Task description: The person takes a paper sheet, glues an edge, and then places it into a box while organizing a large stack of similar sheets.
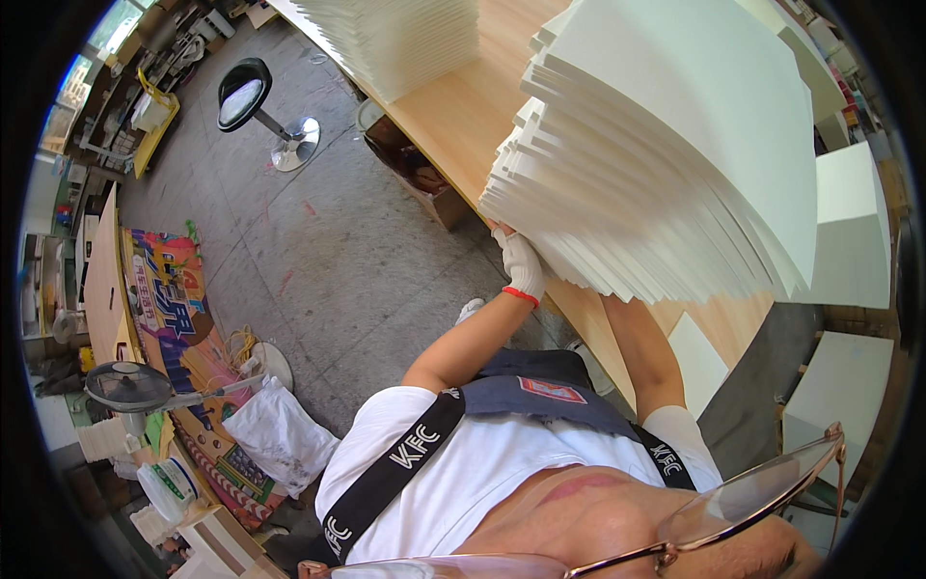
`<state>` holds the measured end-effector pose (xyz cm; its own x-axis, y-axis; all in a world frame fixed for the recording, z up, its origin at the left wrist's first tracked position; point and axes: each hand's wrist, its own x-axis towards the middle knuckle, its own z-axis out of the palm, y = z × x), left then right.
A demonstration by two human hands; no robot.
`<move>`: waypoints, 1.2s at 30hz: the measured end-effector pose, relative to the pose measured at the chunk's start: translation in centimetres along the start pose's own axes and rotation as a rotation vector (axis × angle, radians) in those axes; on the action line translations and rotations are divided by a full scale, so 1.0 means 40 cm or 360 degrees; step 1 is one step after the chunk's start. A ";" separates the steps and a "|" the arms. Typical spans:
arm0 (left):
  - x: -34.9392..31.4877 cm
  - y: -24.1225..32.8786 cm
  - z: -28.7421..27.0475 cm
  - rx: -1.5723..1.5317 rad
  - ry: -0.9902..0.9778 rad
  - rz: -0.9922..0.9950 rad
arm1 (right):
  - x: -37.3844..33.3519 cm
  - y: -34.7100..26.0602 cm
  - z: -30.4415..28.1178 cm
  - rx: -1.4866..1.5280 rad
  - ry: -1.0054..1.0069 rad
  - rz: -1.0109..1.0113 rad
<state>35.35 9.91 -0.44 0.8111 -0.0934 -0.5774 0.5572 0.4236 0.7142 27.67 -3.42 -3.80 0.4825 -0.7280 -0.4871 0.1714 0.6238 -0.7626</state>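
A dull white paper stack (656, 154) on a smooth wood table (453, 118).
Its sheets (690, 106) look like stiff card, smooth on top, ridgy at the edges. The glove (522, 262) looks like knitted cloth. The stool foot (294, 152) is shiny metal; the black seat (253, 69) looks glossy. The floor (309, 251) looks hard and dull.

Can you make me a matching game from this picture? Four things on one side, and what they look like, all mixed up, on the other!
Things:
1. Stool
2. Nearest big stack of sheets
3. Left grip
4. Table

Looks:
A. Pale wood
B. In a white glove with a red edge
C. Black on top, shiny and round at the bottom
D. White, with many thin layers

Right pairs: 1-C, 2-D, 3-B, 4-A
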 end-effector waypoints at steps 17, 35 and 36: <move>0.478 0.381 0.072 -0.0280 -0.0272 -0.0301 | 0.218 0.118 0.630 0.0024 -0.0061 -0.0222; 0.336 0.269 -0.226 0.0551 -0.0554 0.0775 | -0.019 -0.105 0.108 -0.1281 0.0306 -0.0409; 0.292 0.237 -0.241 0.0722 -0.0768 0.0726 | -0.042 -0.114 -0.012 -0.1295 0.0430 -0.0525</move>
<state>48.38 21.52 -4.24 0.9058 -0.4227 -0.0295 0.0864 0.1160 0.9895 25.67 -5.18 0.30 0.2818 -0.9392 -0.1961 -0.4424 0.0542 -0.8952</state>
